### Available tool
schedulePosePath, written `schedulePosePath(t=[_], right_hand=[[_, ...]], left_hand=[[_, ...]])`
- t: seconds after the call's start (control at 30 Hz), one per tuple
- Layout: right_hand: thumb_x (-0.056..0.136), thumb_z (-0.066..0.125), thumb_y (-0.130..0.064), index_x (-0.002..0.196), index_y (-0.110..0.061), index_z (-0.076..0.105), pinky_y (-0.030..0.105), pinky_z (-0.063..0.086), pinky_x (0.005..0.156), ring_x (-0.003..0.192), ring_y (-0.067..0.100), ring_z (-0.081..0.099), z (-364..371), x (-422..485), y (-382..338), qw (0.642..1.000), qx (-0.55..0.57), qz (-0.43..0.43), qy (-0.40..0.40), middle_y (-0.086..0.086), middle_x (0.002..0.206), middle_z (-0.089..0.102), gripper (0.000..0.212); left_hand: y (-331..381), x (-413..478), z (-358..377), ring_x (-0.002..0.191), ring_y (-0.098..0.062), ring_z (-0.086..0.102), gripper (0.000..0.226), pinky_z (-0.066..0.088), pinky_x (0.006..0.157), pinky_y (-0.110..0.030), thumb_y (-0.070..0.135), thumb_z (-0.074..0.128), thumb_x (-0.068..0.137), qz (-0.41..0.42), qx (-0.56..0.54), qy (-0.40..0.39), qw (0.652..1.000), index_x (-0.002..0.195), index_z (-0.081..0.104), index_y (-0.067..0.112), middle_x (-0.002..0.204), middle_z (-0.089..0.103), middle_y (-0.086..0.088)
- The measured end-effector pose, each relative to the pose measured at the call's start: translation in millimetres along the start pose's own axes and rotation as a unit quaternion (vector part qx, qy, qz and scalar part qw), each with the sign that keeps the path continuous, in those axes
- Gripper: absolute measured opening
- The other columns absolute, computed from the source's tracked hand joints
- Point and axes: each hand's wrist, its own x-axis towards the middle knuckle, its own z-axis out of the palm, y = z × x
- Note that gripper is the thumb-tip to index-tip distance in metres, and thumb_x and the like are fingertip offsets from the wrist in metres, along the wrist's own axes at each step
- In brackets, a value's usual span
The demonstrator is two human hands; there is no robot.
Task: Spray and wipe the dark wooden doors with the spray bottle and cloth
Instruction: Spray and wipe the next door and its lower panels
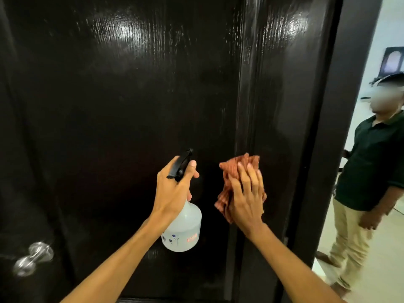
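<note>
A glossy dark wooden door (122, 101) fills the head view, wet streaks shining near its top. My left hand (175, 189) grips the neck of a translucent white spray bottle (183, 228) with a black trigger head, nozzle pointed at the door. My right hand (246, 193) presses an orange checked cloth (238, 165) flat against the door, fingers straight, just left of the dark vertical door frame (258, 106). The cloth is bunched and partly hidden under my palm.
A silver door handle (32, 258) sticks out at the lower left. At the right, past the frame, a person in a dark green shirt and beige trousers (371, 171) stands on a pale floor in a lit room.
</note>
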Motion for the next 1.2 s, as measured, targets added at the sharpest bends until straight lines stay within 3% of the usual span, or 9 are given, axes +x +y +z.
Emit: schedulePosePath(t=[0.23,0.37,0.5,0.63,0.73,0.83,0.93,1.03,1.2], right_hand=[[0.105,0.044,-0.022,0.156,-0.014,0.04,0.052,0.01,0.128,0.157,0.035,0.015,-29,182,-8,0.998,-0.005,0.015,0.057,0.014,0.169,0.022,0.052],[0.107,0.048,-0.024,0.162,-0.01,0.023,0.052,0.01,0.128,0.158,0.036,0.008,-9,108,-37,0.997,0.023,0.061,0.036,0.017,0.17,0.014,0.063],[0.098,0.061,-0.023,0.148,-0.008,0.047,0.051,0.011,0.128,0.159,0.031,0.006,21,-9,-65,0.999,0.026,0.017,-0.034,0.009,0.172,0.007,0.055],[0.1,0.054,-0.022,0.14,-0.006,0.057,0.055,0.012,0.126,0.157,0.036,0.014,34,-9,-87,0.994,0.039,0.101,-0.015,0.014,0.169,0.019,0.044],[0.104,0.048,-0.022,0.155,-0.005,0.041,0.054,0.006,0.127,0.157,0.039,0.011,42,-5,-120,0.982,0.054,0.182,0.014,0.018,0.168,0.018,0.054],[0.103,0.042,-0.021,0.161,-0.008,0.027,0.052,0.004,0.128,0.158,0.036,0.005,63,-30,-160,0.997,0.05,0.051,-0.032,0.014,0.172,0.006,0.061],[0.099,0.044,-0.02,0.144,-0.008,0.051,0.052,0.007,0.128,0.158,0.034,0.009,90,-50,-209,0.991,0.053,-0.082,-0.093,0.011,0.172,0.008,0.048],[0.095,0.055,-0.017,0.135,-0.009,0.062,0.052,0.008,0.128,0.158,0.034,0.011,107,-33,-266,0.979,0.054,-0.153,-0.12,0.011,0.171,0.012,0.041],[0.094,0.053,-0.013,0.145,-0.01,0.051,0.05,0.007,0.128,0.158,0.033,0.009,135,3,-365,0.972,0.085,-0.186,-0.113,0.012,0.17,0.017,0.051]], left_hand=[[-18,-3,-13,0.043,-0.026,0.054,0.021,0.049,0.049,-0.036,0.026,0.059,0.106,-0.001,0.007,0.011,1.0,0.096,0.064,0.009,0.089,0.072,-0.006],[-30,-11,-30,0.044,-0.027,0.054,0.02,0.049,0.047,-0.033,0.025,0.058,0.106,-0.004,-0.003,0.023,1.0,0.098,0.064,0.008,0.09,0.072,-0.006],[-52,-33,-49,0.045,-0.019,0.052,0.018,0.046,0.045,-0.027,0.025,0.06,0.104,-0.028,0.0,0.029,0.999,0.096,0.063,0.01,0.089,0.071,-0.008],[-84,-59,-76,0.042,-0.037,0.046,0.027,0.042,0.042,-0.045,0.033,0.061,0.1,-0.051,0.008,0.063,0.997,0.091,0.063,0.007,0.08,0.065,-0.019],[-109,-79,-97,0.046,-0.044,0.047,0.025,0.04,0.042,-0.052,0.031,0.062,0.102,-0.071,0.014,0.084,0.994,0.091,0.064,0.009,0.076,0.061,-0.024],[-135,-94,-132,0.05,-0.046,0.048,0.02,0.041,0.042,-0.055,0.03,0.062,0.103,-0.097,0.022,0.108,0.989,0.093,0.064,0.013,0.078,0.061,-0.024],[-159,-105,-178,0.049,-0.046,0.047,0.02,0.04,0.043,-0.055,0.03,0.062,0.104,-0.102,0.034,0.134,0.985,0.092,0.064,0.014,0.073,0.058,-0.022],[-176,-110,-225,0.052,-0.04,0.05,0.02,0.042,0.05,-0.052,0.029,0.061,0.104,-0.098,0.051,0.15,0.983,0.091,0.064,0.014,0.07,0.058,-0.016],[-211,-116,-300,0.068,-0.03,0.063,0.007,0.052,0.065,-0.04,0.021,0.063,0.103,-0.104,0.061,0.167,0.979,0.098,0.068,0.019,0.077,0.066,-0.011]])
